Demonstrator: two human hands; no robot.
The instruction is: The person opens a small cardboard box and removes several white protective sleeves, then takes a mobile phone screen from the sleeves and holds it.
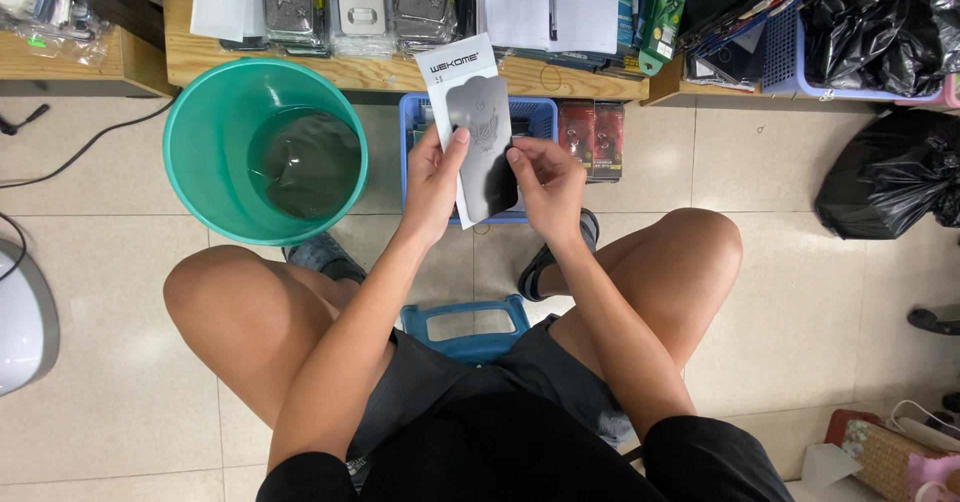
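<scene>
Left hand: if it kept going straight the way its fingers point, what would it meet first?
The left hand points up-frame along the white packaged card it holds. Beyond that, probably the blue basket, then the wooden shelf; depth is unclear.

**One head camera, looking straight down**

A single view from the person's head faces down past the knees [700, 252] to the floor [800, 312], close above the raised hands. Shelves [400, 70] run along the far edge; no second view.

Tiled floor [120, 262] under green bucket [200, 132], blue basket [415, 112]
</scene>
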